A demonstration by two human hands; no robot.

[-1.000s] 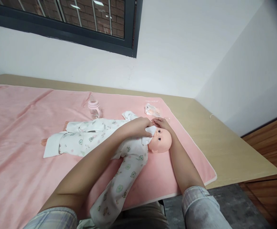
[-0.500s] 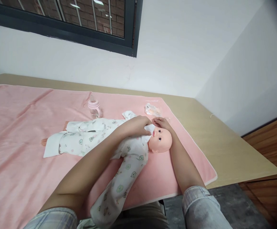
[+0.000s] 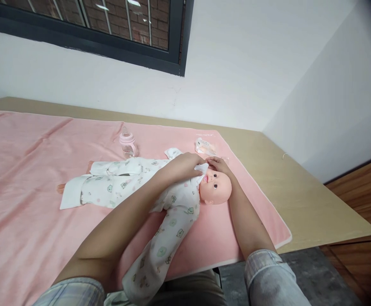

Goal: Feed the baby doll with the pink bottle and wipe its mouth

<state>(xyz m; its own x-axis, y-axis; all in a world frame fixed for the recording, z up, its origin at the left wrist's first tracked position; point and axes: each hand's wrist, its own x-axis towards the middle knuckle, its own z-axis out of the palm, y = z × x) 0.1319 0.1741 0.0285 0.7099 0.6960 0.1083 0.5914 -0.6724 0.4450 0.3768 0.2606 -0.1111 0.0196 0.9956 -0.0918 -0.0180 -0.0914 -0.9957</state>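
Creased, soft pink blanket [image 3: 29, 170] lay under a smooth-headed doll [image 3: 147, 168]; left hand [image 3: 185, 166] pinched thin white cloth [image 3: 202, 168]; right hand [image 3: 218, 164] curved beside the doll, its grip indeterminable.

You have a pink blanket [image 3: 22, 178] covering much of the table [image 3: 303, 199]; on it, a baby bottle [image 3: 128, 145] stands toward its far edge, a plastic packet [image 3: 205, 147] near its far right corner. Beyond it, a dark-framed window [image 3: 124, 25].

Pale bluish sleeves [image 3: 73, 292] with plaid pattern
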